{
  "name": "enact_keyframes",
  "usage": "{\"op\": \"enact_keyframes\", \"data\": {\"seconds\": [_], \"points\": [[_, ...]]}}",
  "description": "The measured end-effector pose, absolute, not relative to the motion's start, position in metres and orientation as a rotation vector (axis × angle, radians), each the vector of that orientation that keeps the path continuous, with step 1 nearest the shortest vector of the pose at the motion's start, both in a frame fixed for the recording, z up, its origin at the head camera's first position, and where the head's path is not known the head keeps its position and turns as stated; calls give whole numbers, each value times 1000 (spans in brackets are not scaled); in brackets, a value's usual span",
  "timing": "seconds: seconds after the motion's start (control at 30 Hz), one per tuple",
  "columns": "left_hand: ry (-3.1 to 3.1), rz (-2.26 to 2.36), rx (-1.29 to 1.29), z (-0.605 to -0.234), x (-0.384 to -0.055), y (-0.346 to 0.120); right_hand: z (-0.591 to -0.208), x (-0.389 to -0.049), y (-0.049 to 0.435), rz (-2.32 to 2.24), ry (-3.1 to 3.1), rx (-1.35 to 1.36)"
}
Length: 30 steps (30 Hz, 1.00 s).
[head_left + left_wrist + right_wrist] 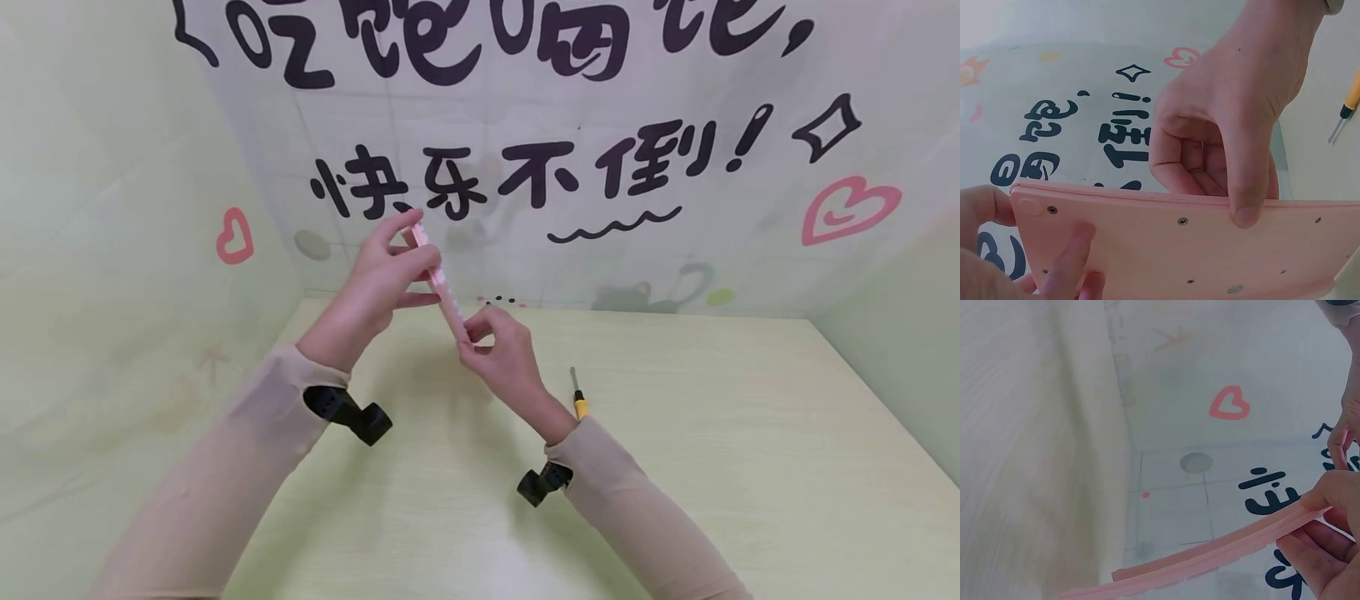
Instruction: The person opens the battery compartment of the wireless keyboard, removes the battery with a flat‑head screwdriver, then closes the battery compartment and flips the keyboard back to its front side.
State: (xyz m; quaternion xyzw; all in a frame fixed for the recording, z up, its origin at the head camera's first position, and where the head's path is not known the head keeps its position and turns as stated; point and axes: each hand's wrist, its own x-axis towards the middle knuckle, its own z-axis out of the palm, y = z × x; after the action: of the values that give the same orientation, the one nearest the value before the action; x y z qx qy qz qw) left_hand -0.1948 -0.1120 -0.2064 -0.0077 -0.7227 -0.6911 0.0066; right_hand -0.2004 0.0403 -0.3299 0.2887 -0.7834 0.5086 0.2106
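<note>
Both hands hold a thin pink keyboard (450, 304) up above the table, tilted and seen nearly edge-on in the head view. My left hand (386, 267) grips its upper end, fingers spread over the edge and the back. Lower down, my right hand (506, 346) pinches the long edge between thumb and fingers. In the left wrist view the flat back (1141, 240) shows several small screws, and the right thumb (1247, 212) presses on it close to the edge. Key-like bumps line the far side of the keyboard (1222, 553) in the right wrist view.
A screwdriver (577, 393) with a yellow and black handle lies on the pale table (712, 433), just beyond the right wrist. Behind stands a light wall sheet (480, 117) with black lettering and pink hearts. Side sheets (135, 250) close in the table.
</note>
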Motion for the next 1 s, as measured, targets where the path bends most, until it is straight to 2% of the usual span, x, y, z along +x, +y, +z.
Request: {"op": "enact_keyframes", "data": {"seconds": [0.83,1.0], "points": [[-2145,-2132,-132,-214,-197,-72,-334,-201,50,1520,-2055,565],[-2125,-2116,-181,-217,-196,-66,-320,-190,48,1520,-2045,539]]}}
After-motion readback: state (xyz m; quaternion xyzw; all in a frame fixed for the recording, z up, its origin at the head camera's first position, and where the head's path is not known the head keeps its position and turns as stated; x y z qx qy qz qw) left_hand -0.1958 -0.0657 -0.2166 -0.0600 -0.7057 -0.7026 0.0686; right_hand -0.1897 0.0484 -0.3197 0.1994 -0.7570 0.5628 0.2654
